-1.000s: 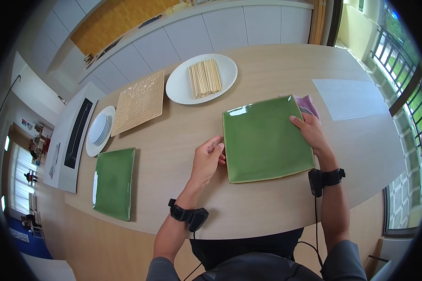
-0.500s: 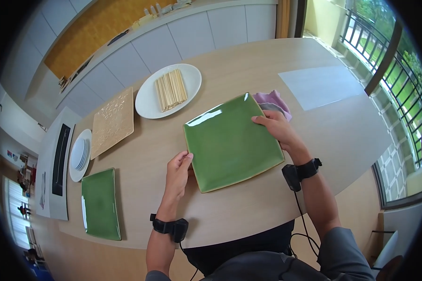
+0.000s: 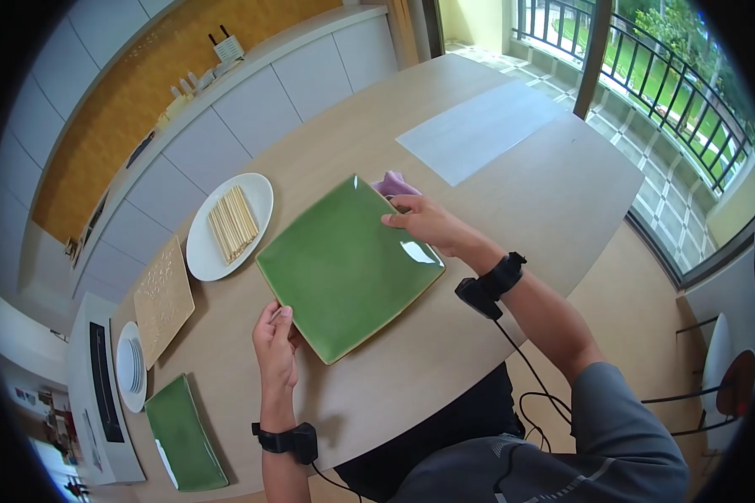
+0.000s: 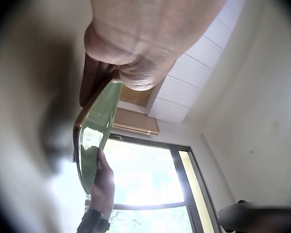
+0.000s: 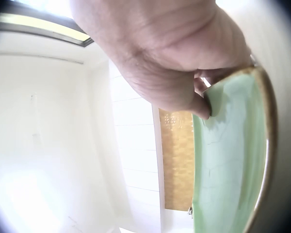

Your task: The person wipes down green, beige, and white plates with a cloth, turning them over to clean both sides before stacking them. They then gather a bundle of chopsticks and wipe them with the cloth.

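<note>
Both hands hold a square green plate (image 3: pixel 351 268) above the table in the head view, its glossy face up. The left hand (image 3: pixel 277 345) pinches its left edge, thumb near the rim and fingers partly under it. At the upper right edge the right hand (image 3: pixel 432 225) grips it, thumb on the top face and the other fingers behind. A pink cloth (image 3: pixel 394 184) lies just beyond the right hand, partly hidden by it and the plate. In the right wrist view the right hand (image 5: pixel 169 58) clasps the plate (image 5: pixel 228 155) by its brown rim.
On the table (image 3: pixel 512 210) are a second green plate (image 3: pixel 184 436), small white plates (image 3: pixel 128 365) on a larger one, a patterned tan plate (image 3: pixel 164 302), a white oval plate (image 3: pixel 256 201) bearing pale sticks (image 3: pixel 232 223), and a translucent sheet (image 3: pixel 478 130) at the far right.
The head view has turned to the right, so the table's things appear further left. The left hand, earlier beside the plate's edge, now pinches it; the right hand keeps its grip.
</note>
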{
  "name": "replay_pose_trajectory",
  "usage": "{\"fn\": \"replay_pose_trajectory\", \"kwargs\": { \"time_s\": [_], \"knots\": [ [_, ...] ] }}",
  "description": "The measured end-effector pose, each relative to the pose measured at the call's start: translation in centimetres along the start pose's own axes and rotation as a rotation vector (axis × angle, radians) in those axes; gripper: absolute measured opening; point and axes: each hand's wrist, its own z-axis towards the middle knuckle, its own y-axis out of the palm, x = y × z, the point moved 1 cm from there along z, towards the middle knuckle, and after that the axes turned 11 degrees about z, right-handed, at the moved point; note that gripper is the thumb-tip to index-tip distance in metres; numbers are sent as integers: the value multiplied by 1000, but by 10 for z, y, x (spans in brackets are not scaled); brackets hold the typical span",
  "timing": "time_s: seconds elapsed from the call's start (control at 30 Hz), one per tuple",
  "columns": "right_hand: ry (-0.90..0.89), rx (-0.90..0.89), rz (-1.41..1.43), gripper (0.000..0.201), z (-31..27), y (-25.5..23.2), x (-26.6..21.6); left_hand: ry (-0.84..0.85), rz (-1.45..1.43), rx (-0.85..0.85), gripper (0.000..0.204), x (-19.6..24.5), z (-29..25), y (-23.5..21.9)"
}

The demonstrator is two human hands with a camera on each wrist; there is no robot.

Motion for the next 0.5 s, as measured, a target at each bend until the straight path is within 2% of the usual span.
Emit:
{"fn": "replay_pose_trajectory", "kwargs": {
  "time_s": [0.03,0.13,0.27,0.3,0.4,0.5],
  "knots": [
    [-9,39,-121,39,-5,-13,-7,6,12,-18,29,7,1,12],
    [45,147,-81,40,-6,-62,-8,11,12,-109,29,23,9,53],
    [22,241,-129,34,-23,-130,-26,-8,14,-268,33,37,26,119],
    [49,276,-164,32,-28,-148,-30,-5,19,-276,33,39,32,136],
    [99,333,-191,31,-39,-202,-36,-26,-17,-466,27,43,48,188],
    [106,411,-249,29,-49,-247,-41,-34,-21,-523,26,39,64,236]
  ]
}}
